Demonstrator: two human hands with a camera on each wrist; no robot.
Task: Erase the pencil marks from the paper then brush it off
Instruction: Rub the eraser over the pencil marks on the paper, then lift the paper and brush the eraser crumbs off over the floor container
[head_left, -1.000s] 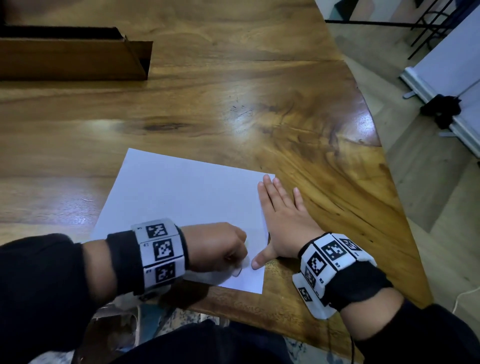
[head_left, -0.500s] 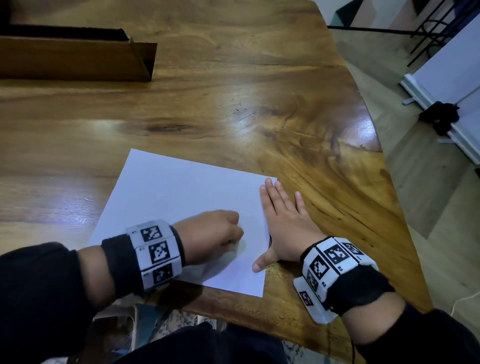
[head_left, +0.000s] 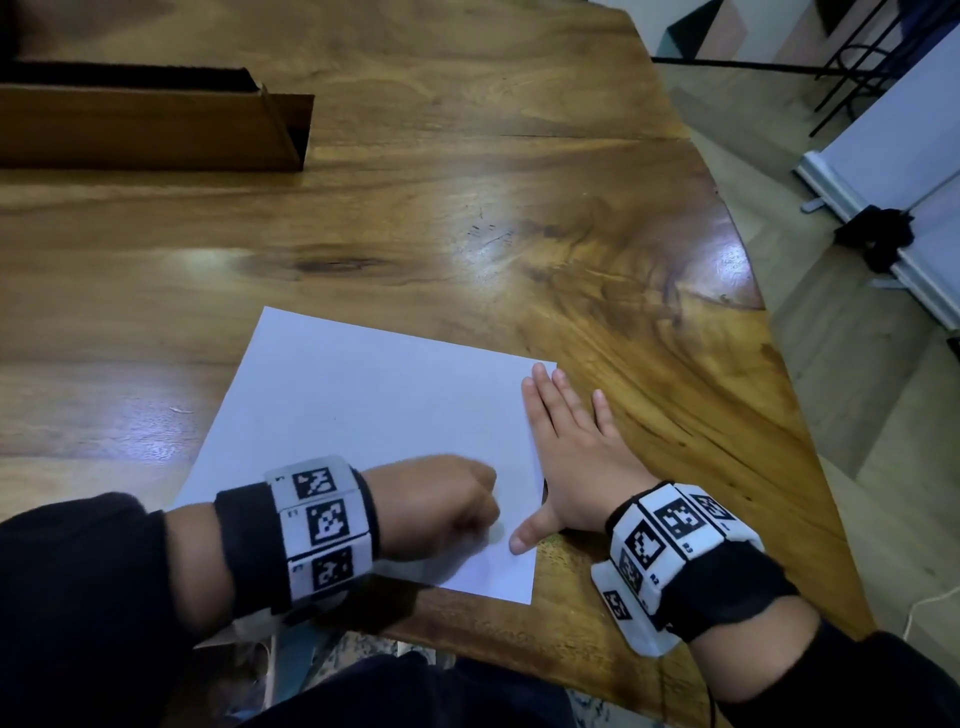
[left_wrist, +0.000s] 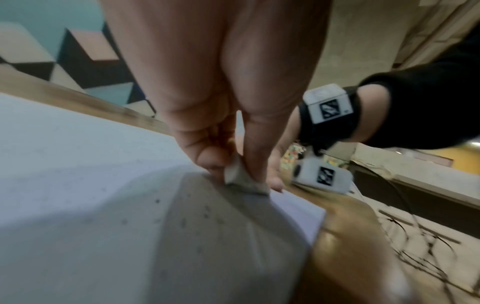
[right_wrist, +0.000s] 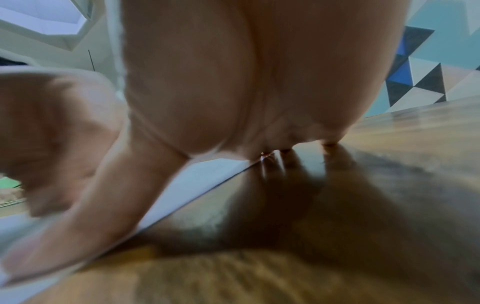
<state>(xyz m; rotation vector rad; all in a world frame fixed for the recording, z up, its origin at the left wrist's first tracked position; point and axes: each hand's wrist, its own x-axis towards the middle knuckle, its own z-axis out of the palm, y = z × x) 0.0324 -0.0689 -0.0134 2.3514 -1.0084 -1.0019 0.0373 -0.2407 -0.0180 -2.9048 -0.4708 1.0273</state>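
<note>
Only in the left wrist view: eraser pinched in left hand.

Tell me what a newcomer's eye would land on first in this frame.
Probably the white sheet of paper near the front edge of the glossy wooden table. Next, the two hands on it: the left hand pinches a small white eraser against the sheet's near right corner, while the right hand lies flat across its right edge.

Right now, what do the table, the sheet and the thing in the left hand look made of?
Table: wood, glossy finish; grain, knots, glare. Sheet: thin matte white paper. Left hand pinches a pale block, likely a rubber eraser; dark crumbs nearby.
</note>
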